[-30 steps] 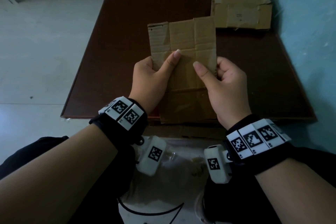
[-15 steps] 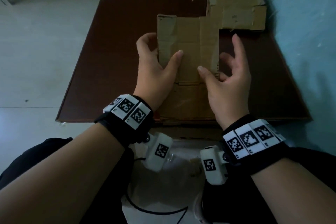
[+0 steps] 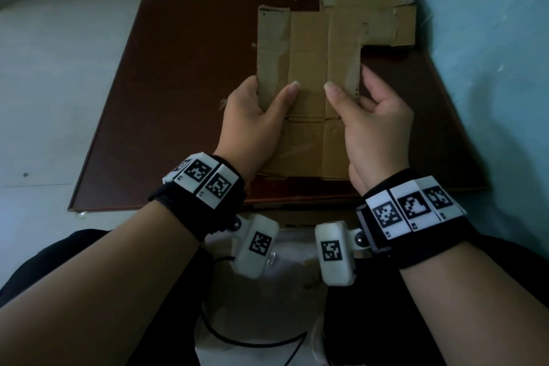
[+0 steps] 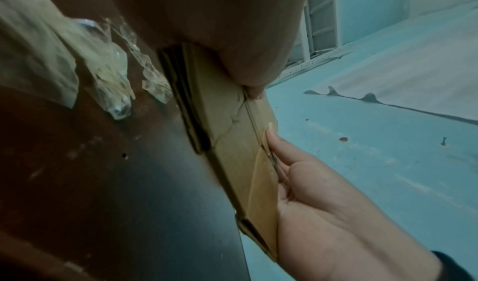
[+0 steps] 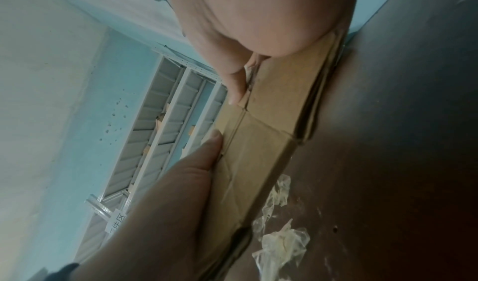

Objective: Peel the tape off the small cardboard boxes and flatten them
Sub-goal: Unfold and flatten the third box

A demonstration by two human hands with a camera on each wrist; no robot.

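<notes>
Where fingers splayed before, both hands [image 3: 315,116] now pinching, seemingly, flattened box [image 3: 309,68].

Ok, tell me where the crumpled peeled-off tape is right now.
Crumpled clear tape lies on the dark brown board beside the near end of the flattened cardboard box both hands hold; the left wrist view shows it too, the head view hides it.

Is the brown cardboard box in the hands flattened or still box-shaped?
Flattened: the brown cardboard box shows creased panels side by side, pinched by both hands.

A small white label [image 5: 115,223] hangs on the metal shelf [image 5: 165,142]. It has Chinese signs; one looks like 区. The rest is too blurry to read.
</notes>
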